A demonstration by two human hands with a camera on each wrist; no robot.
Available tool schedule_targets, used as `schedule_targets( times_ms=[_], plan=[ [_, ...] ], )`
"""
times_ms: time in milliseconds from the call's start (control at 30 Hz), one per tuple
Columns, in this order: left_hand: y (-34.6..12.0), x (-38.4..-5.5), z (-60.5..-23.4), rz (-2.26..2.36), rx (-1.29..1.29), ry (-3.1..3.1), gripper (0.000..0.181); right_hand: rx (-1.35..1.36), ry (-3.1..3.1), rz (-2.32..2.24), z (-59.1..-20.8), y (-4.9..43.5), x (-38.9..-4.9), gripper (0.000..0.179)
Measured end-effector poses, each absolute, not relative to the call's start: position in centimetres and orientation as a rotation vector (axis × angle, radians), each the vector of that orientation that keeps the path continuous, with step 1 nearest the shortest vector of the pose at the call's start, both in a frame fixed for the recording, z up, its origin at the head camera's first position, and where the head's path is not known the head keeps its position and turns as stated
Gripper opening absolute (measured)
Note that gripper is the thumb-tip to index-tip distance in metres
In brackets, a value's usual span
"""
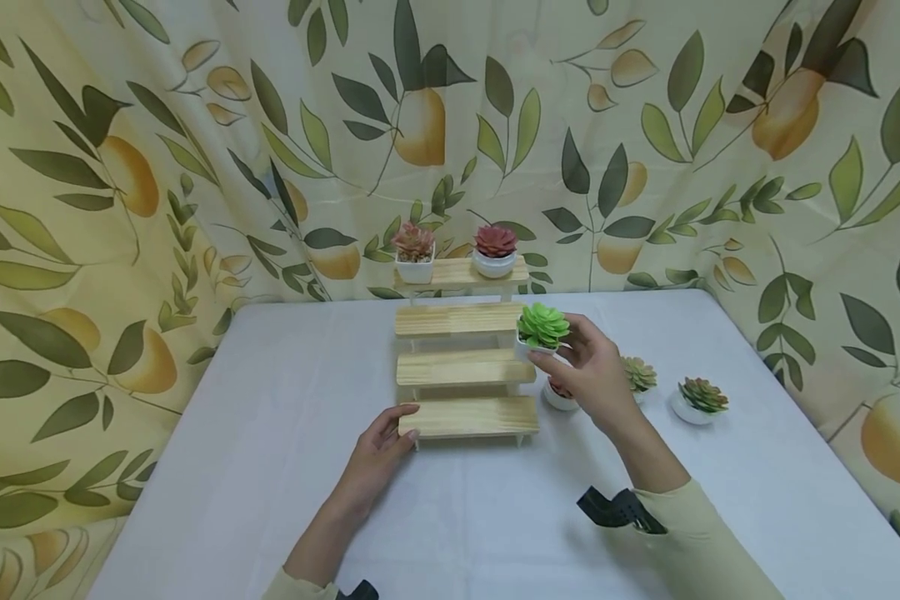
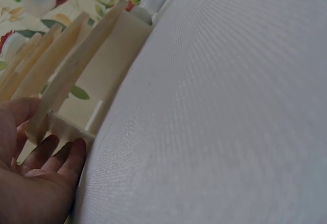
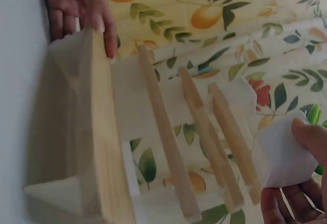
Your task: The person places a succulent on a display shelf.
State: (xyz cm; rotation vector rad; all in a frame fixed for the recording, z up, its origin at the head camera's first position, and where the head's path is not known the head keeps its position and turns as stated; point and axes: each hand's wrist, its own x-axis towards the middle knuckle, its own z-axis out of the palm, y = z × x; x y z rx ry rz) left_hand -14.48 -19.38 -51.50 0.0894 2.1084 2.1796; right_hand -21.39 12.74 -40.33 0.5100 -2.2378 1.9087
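Observation:
My right hand [image 1: 591, 367] grips a white pot with a bright green succulent [image 1: 542, 326], held up at the right end of the middle steps. In the right wrist view the square white pot [image 3: 284, 150] sits between thumb and fingers. My left hand [image 1: 378, 457] grips the left end of the lowest step of a wooden tiered stand [image 1: 468, 417], fingers on its edge and white support. On the top step stand a pinkish succulent [image 1: 414, 250] in a square pot and a dark red succulent [image 1: 495, 250] in a round pot.
Right of the stand, a reddish potted succulent [image 1: 560, 397] and a pale green succulent [image 1: 640, 374] are partly hidden by my right hand. Farther right is a green-red succulent [image 1: 701, 400] in a white bowl. A white cloth covers the table [image 1: 270, 433]; a patterned curtain [image 1: 450, 125] hangs behind.

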Motion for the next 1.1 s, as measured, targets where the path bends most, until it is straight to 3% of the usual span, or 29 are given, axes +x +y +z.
schedule_targets(
  times_ms=[533, 1100],
  plan=[
    [-19.4, -14.5, -51.8, 2.165, 0.085, 2.113, 0.042, 0.647, -2.222, 2.056, -39.1, 6.3, -26.0, 0.058],
    [-19.6, -14.7, -51.9, 2.180, 0.105, 2.093, 0.043, 0.742, -2.314, 2.021, -38.8, 1.3, -27.7, 0.056]
  ],
)
